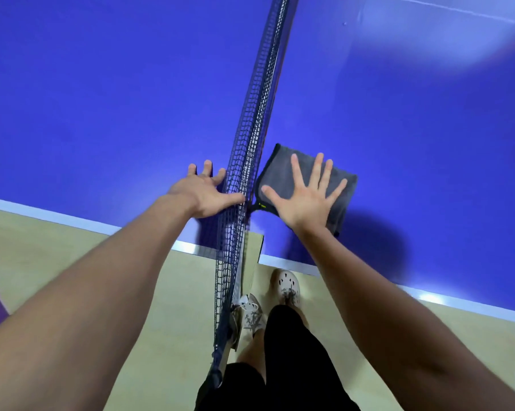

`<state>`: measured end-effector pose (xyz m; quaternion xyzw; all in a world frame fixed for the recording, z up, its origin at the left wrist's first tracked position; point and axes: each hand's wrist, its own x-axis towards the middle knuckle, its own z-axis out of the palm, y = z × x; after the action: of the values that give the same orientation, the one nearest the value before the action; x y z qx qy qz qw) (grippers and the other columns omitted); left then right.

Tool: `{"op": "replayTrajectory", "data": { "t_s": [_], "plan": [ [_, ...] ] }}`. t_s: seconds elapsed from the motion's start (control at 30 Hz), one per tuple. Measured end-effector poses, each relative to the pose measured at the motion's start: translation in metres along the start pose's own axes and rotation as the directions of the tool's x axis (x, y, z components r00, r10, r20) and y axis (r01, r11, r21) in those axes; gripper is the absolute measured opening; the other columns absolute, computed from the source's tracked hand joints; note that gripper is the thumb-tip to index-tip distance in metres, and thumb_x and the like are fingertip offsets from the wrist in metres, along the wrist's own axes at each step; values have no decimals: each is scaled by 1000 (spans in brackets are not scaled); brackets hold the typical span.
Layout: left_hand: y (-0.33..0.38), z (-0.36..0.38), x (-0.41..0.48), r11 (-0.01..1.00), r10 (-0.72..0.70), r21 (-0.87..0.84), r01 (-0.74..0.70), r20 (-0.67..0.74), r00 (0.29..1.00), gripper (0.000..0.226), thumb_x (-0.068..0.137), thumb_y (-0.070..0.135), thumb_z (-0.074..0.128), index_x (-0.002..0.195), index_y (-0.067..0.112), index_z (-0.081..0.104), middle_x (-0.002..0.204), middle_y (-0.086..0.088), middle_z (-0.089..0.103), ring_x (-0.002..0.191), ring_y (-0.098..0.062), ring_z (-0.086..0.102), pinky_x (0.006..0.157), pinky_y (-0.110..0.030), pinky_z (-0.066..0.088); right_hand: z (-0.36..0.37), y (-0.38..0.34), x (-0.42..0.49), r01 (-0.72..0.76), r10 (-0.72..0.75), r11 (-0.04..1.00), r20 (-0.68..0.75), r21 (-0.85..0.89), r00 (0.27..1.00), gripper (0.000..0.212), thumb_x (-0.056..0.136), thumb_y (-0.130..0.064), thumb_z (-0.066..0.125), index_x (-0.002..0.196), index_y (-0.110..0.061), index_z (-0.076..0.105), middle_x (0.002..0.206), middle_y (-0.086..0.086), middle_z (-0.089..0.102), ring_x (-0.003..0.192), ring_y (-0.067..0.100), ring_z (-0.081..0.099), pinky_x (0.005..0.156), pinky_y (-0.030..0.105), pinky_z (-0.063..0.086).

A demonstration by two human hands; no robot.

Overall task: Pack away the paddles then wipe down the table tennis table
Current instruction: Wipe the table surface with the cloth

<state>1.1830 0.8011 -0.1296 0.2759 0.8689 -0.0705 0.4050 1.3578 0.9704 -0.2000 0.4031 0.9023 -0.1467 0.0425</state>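
The blue table tennis table fills the upper view, split by a dark net running from the near edge to the far side. A folded grey cloth lies on the right half, just beside the net's near end. My right hand presses flat on the cloth with its fingers spread. My left hand rests on the left half against the net, fingers straight, thumb touching the mesh. No paddles are in view.
The table's white edge line runs along the near side. The net post and clamp stick out past the edge over the pale wooden floor. My legs and white shoes stand close to the table.
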Motion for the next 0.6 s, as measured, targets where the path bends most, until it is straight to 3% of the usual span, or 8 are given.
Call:
{"op": "replayTrajectory", "data": {
  "t_s": [0.07, 0.17, 0.27, 0.37, 0.47, 0.6],
  "plan": [
    [2, -2, -1, 1000, 3, 6, -3, 8, 1000, 124, 62, 103, 28, 169, 45, 6, 178, 9, -13, 164, -30, -13, 128, -61, 21, 3, -7, -10, 23, -23, 1000, 45, -7, 999, 112, 82, -103, 36, 173, -47, 3, 181, 12, -21, 167, 31, -25, 125, 75, -16],
    [1, -3, -1, 1000, 4, 2, -4, 9, 1000, 119, 68, 101, 32, 169, 45, 7, 178, 9, -12, 165, -31, -11, 128, -61, 21, 7, 4, -46, 167, -169, 986, 72, 31, 983, 118, 76, -100, 50, 174, -47, 10, 183, 9, -15, 168, 29, -21, 127, 76, -10],
    [1, -2, 0, 1000, 6, -5, -6, 11, 1000, 118, 67, 101, 32, 169, 46, 7, 178, 9, -13, 164, -31, -12, 128, -62, 22, -4, 8, -35, 171, -179, 983, 148, 63, 973, 129, 65, -103, 60, 173, -50, 11, 183, 6, -17, 168, 26, -22, 128, 75, -11],
    [1, 0, 1, 1000, -1, -21, 1, -7, 1000, 123, 62, 103, 30, 169, 46, 7, 178, 11, -12, 165, -30, -12, 127, -63, 24, -6, -3, -24, 124, -126, 992, 123, 29, 984, 140, 55, -111, 46, 173, -49, 5, 182, 10, -20, 168, 29, -22, 127, 74, -16],
    [2, -2, -2, 1000, 1, -23, -1, -5, 1000, 123, 61, 103, 29, 169, 46, 8, 178, 12, -11, 165, -29, -12, 126, -64, 26, 0, -9, -33, 162, -160, 987, 118, -2, 980, 138, 58, -112, 40, 174, -46, 1, 180, 15, -23, 166, 32, -26, 125, 76, -16],
    [1, -2, -4, 999, 5, -40, -6, -16, 1000, 122, 62, 104, 29, 168, 49, 8, 178, 11, -10, 165, -28, -12, 127, -63, 24, -3, 7, -22, 246, -245, 969, 28, -25, 969, 116, 77, -106, 39, 173, -46, 15, 184, 12, -7, 170, 31, -12, 128, 76, -8]
  ]
}}
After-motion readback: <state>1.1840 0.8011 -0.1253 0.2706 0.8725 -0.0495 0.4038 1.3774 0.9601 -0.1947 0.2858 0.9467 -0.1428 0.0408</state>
